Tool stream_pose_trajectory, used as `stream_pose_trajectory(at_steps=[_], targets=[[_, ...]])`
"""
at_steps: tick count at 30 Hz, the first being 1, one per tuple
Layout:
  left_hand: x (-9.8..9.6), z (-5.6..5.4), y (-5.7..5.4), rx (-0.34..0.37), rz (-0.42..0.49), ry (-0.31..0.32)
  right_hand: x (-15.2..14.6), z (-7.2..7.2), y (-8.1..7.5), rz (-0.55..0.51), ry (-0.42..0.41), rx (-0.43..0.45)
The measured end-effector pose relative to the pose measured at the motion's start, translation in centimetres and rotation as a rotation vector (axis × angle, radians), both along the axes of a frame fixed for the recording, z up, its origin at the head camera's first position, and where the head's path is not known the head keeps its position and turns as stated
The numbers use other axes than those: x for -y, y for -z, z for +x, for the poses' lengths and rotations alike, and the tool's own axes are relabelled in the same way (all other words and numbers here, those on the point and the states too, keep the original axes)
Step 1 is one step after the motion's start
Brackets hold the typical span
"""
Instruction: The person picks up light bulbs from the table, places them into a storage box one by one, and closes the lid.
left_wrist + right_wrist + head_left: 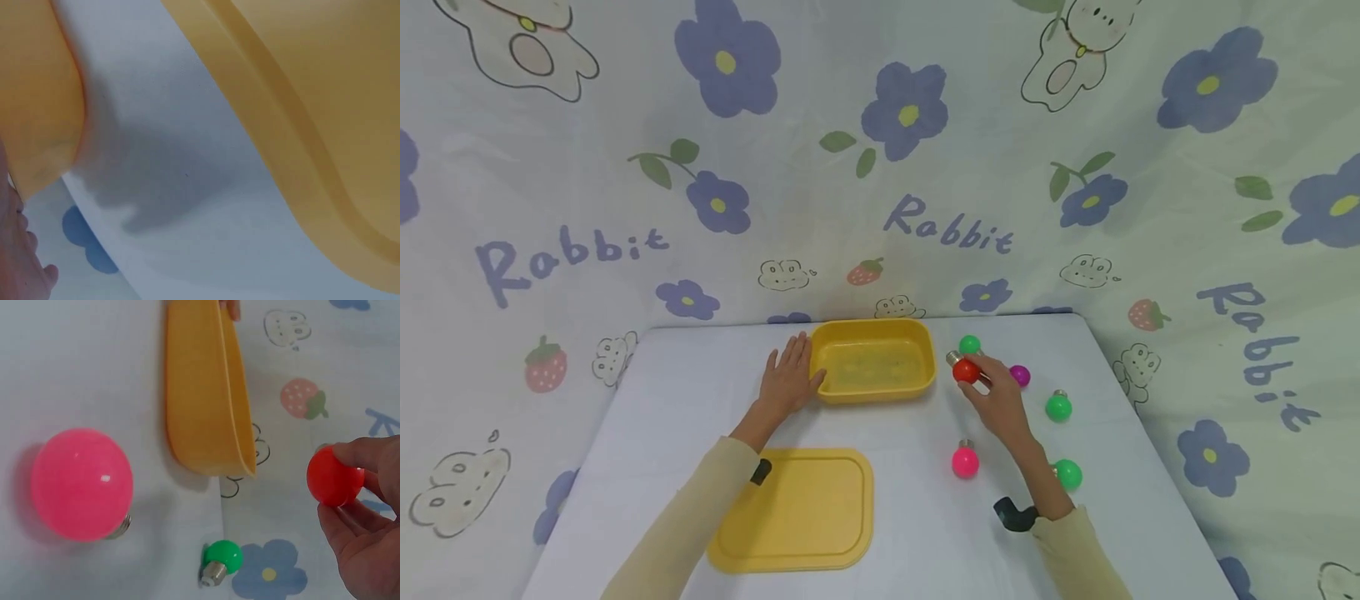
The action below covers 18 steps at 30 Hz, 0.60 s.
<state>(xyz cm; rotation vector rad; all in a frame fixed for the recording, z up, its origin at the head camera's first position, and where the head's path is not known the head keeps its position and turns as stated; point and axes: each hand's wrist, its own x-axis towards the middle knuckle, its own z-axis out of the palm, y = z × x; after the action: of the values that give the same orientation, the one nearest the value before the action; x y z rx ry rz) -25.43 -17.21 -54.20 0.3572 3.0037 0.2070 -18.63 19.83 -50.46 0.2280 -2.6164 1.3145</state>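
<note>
My right hand (1002, 406) pinches a red light bulb (966, 372) between thumb and fingers, its metal base pointing up and left. In the right wrist view the red bulb (335, 477) shows above the table's far side. A yellow plastic box (874, 395) stands at the back of the table, to the left of the held bulb. My left hand (787, 379) rests against the box's left end, fingers straight and thumb at the near corner. In the left wrist view that hand (25, 250) shows only at the edge, beside the box (37, 94).
A flat yellow lid (797, 508) lies in front of the box, under the left forearm. Around the right arm lie a pink bulb (966, 461), a purple bulb (1019, 376) and several green bulbs (1058, 407). A patterned cloth (820, 208) hangs behind the table.
</note>
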Motion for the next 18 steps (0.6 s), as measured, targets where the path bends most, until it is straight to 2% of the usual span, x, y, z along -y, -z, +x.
stream_pose_trajectory(at_steps=[6, 18], targets=[[0.0, -0.1, 0.0, -0.012, -0.014, 0.005, 2.3, -1.1, -0.6, -0.054, -0.052, -0.01], [0.0, -0.1, 0.1, 0.003, -0.016, 0.0, 7.2, -4.2, -0.5, -0.101, -0.144, 0.074]])
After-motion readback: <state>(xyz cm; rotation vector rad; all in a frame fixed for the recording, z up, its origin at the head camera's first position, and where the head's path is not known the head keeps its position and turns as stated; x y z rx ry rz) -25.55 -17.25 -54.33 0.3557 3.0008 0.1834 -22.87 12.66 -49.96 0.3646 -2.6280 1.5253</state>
